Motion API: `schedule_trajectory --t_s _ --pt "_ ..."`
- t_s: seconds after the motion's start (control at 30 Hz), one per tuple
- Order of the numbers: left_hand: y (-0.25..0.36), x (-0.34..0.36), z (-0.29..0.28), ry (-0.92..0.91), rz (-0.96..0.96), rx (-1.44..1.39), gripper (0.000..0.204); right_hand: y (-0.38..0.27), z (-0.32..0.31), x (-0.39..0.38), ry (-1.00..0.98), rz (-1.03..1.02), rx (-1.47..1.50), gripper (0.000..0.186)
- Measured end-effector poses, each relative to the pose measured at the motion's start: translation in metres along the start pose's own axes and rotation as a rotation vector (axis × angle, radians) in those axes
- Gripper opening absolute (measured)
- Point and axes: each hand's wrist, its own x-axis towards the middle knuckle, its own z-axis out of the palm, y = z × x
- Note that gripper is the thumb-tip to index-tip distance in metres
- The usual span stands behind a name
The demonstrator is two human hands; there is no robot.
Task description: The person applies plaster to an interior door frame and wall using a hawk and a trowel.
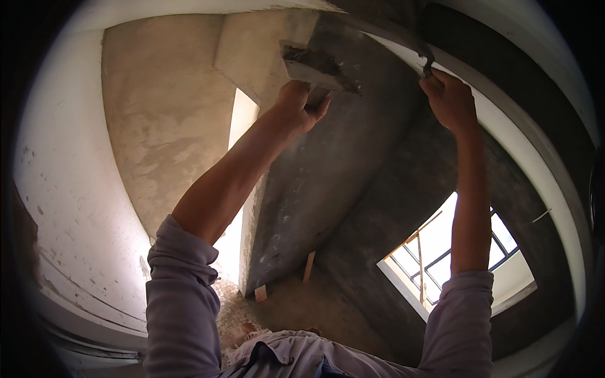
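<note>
Both my arms are raised overhead. My left hand (295, 108) is closed around the handle of a plasterer's hawk (301, 69), a flat board held up near the top of the view. Dark wet mortar (320, 61) lies on the board, mostly along its far side. Off to the right, my right hand (451, 104) grips the handle of a trowel (427, 58). Its curved neck shows above my fingers. The blade is up against the dark surface overhead, and shadow hides most of it.
Between my arms stands a dark grey plastered wall (315, 170). A barred window opening (441, 264) lies at lower right, and a bright narrow gap (242, 120) at left. Small wood pieces (309, 266) lean at the wall's foot. Rubble (236, 305) covers some floor.
</note>
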Motion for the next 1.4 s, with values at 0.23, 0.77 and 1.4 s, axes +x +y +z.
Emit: schedule_trajectory --t_s 0.23,0.77,1.4 --pt "-0.016 -0.006 -0.015 0.031 -0.048 0.039 0.018 0.009 0.012 -0.043 0.041 -0.064 0.041 0.030" --pt "-0.007 0.024 -0.056 -0.155 -0.054 0.089 0.027 0.007 -0.009 -0.083 0.113 -0.079 -0.015 0.033" --pt "0.018 -0.006 -0.071 -0.420 0.183 0.268 0.023 -0.035 0.097 -0.105 -0.073 -0.167 0.501 0.033"
